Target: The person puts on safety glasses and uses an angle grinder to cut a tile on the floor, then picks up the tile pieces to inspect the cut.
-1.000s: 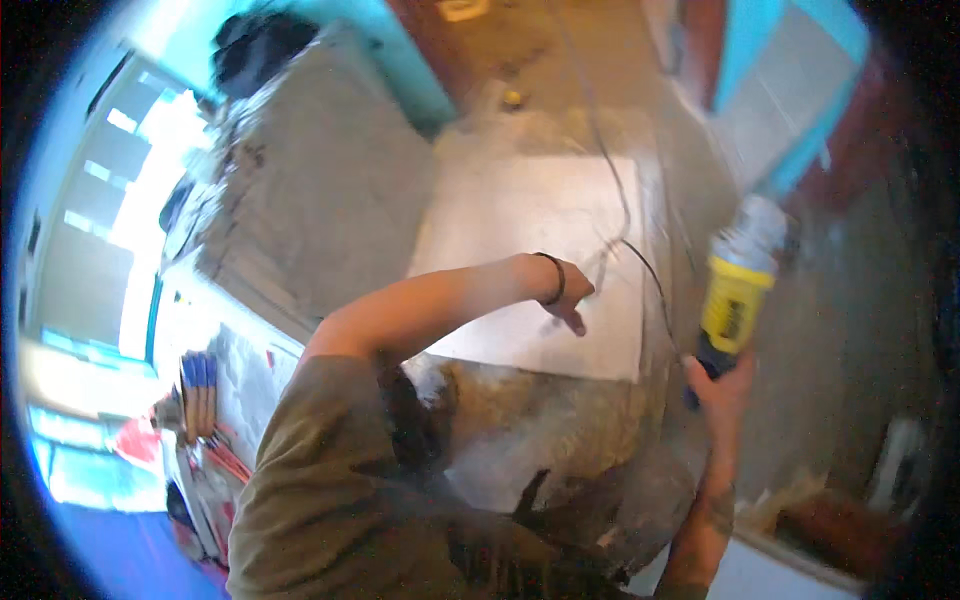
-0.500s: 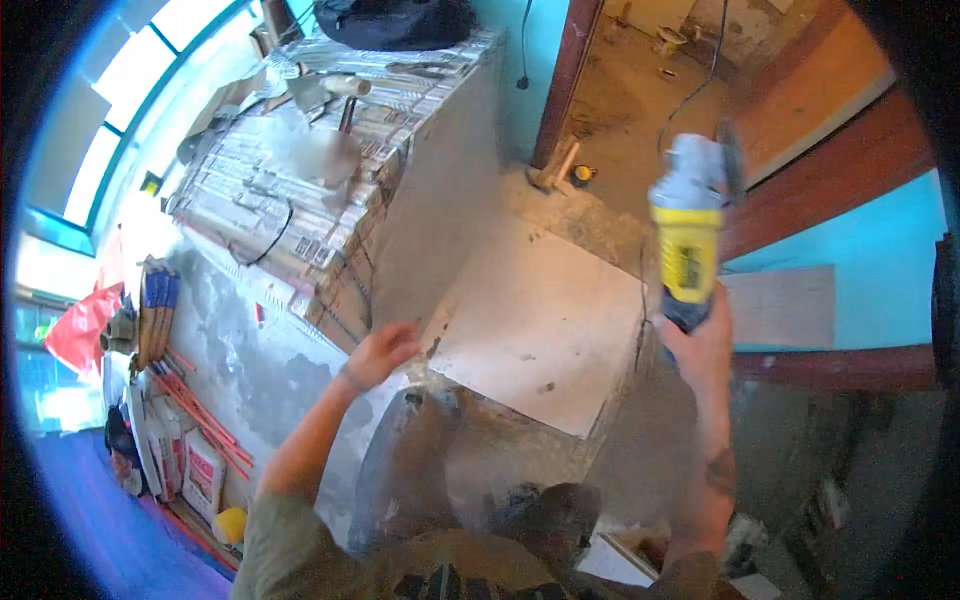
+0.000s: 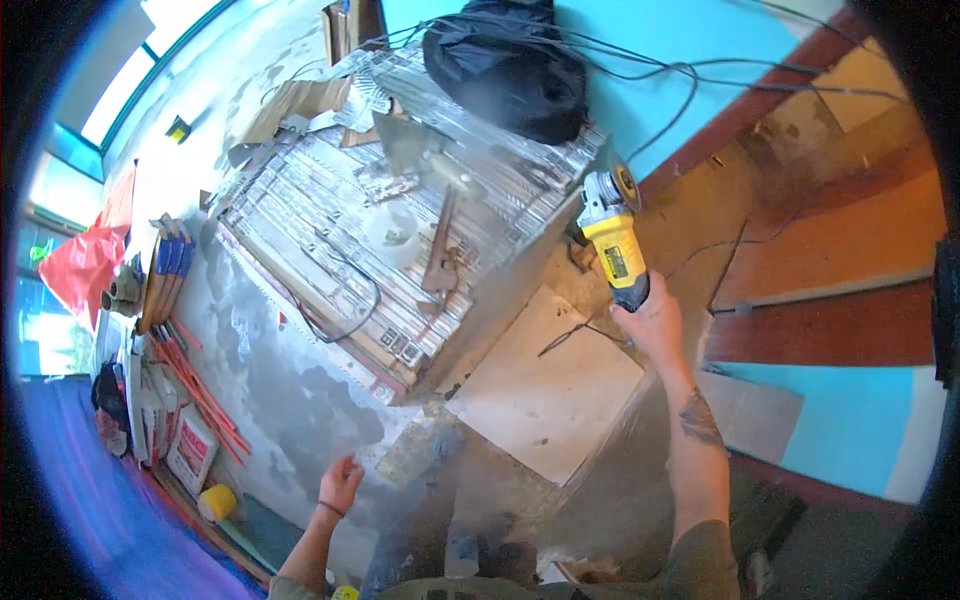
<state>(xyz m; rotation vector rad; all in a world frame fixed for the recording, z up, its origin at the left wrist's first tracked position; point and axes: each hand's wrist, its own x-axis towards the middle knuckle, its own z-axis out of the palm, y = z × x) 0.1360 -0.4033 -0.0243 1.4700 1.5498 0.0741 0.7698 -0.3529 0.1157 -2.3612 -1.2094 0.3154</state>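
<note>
My right hand (image 3: 655, 322) is wrapped round the dark rear end of a yellow and grey angle grinder (image 3: 614, 248), which is held out in front of me with its disc (image 3: 626, 187) at the far end. Below the grinder a large pale tile (image 3: 545, 395) lies on the floor, with a thin dark cable loop (image 3: 572, 338) over it. My left hand (image 3: 341, 484) hangs low over the stained grey floor, its fingers curled in with nothing visible in them. It is apart from the stack of boxes.
A strapped stack of tile boxes (image 3: 300, 240) carries a hatchet-like tool (image 3: 440, 250), a trowel (image 3: 400, 143), a whitish round container (image 3: 392, 232) and a black bag (image 3: 505, 75). Red rods (image 3: 205, 395) and bags lie left. Orange-brown boards (image 3: 830, 270) are at right. Dust hangs around.
The view has turned, bringing more of the box stack into sight. My right hand still holds the grinder, now nearer the stack. My left hand has drawn back toward me and its fingers have curled.
</note>
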